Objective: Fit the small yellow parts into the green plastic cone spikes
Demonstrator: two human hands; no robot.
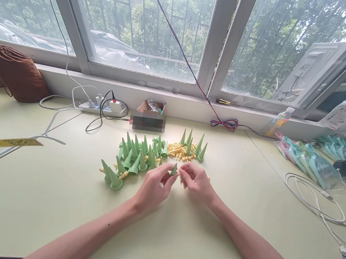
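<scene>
Nearest, my left hand [157, 183] grips a smooth, tapering green cone [174, 170] above the table [178, 236]; my right hand [198, 184] bunches close beside it, whether holding something I can't tell. Leftward, cones [135, 165] with yellow pieces [123, 175] among them seem partly done; farther, a knobbly yellow pile [176, 151] suggests plenty left.

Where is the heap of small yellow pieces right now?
In the head view, the yellow heap lies on the table near the picture's middle, beyond the right hand, just right of the large cluster of green cones.
</scene>
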